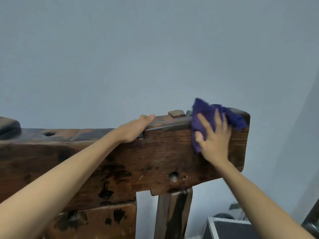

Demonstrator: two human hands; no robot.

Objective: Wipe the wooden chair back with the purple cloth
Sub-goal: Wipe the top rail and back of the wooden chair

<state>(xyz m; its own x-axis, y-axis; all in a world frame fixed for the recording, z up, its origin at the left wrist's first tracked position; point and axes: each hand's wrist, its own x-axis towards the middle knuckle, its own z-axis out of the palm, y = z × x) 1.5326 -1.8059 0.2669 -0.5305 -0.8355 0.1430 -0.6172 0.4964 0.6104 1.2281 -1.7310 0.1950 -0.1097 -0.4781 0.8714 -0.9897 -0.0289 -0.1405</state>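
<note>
Chair back: wooden chair back (155, 152), a thick dark-stained plank with black blotches, is seen running across the lower half of the view; one round hole is cut in its top face and one in its front face.
Purple cloth: one purple cloth (207, 114) is draped over the plank's top edge near its right end, and is pressed against the front face under the right grip.
Right grip: right hand (214, 140) is laid flat on the cloth with fingers spread and straight; nothing is curled round the fabric, which is held only by pressure. Motion blur is seen on the fingers and cloth.
Left grip: left hand (136, 128) is rested on the plank's top edge, to the left of the right grip, with the thumb on top; the fingers are hidden behind the edge, so whether they are curled over it cannot be told.
Containers: one dark case (229, 230) with a pale metal rim is seen below the right grip, by the floor; its contents cannot be made out.
Support: one wooden post (172, 214) is fixed under the plank, below the right grip.
Room: a plain grey-blue wall (155, 49) is seen behind the chair.
</note>
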